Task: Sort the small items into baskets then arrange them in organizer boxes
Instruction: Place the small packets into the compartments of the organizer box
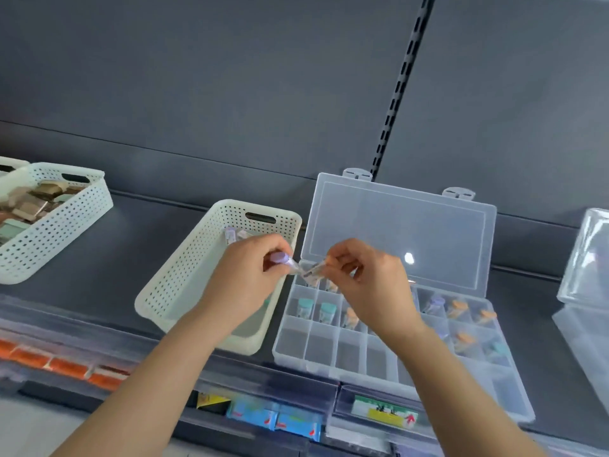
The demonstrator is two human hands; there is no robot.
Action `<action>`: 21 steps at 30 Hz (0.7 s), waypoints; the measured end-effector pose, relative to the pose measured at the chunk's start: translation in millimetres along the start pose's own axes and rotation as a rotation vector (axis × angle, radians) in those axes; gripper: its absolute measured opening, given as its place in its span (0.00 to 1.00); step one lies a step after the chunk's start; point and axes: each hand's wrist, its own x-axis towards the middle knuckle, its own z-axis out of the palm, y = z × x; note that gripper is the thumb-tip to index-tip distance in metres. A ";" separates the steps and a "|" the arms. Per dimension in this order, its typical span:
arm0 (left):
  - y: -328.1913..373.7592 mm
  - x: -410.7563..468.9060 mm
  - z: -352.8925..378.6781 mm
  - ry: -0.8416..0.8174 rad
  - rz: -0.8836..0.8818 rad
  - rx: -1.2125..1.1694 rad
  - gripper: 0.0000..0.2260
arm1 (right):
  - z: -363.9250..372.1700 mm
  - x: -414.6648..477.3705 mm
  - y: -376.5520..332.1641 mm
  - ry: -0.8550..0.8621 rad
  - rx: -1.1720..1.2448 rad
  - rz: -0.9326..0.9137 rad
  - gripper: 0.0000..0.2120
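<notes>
My left hand (252,275) pinches a small vial with a purple cap (286,261) over the right edge of a white perforated basket (184,278). My right hand (369,282) pinches an orange-capped vial (317,270) just beside it, above the far-left corner of the clear organizer box (346,354). The two vials nearly touch. The box lid (398,232) stands open. Several compartments hold teal-capped vials (316,310), orange-capped ones (459,308) and a purple-capped one (435,303); the near row looks empty. Two more vials (235,235) lie at the basket's far end.
A second white basket (56,222) with brown and green items stands at the far left. Another clear box (586,291) sits at the right edge. Below the shelf front are packaged goods, orange (66,367) and blue (273,420). A dark back panel rises behind.
</notes>
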 end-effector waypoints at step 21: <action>4.2 -49.6 42.8 -0.299 0.272 0.590 0.04 | 37.0 -76.9 23.5 -0.135 -0.258 -0.097 0.07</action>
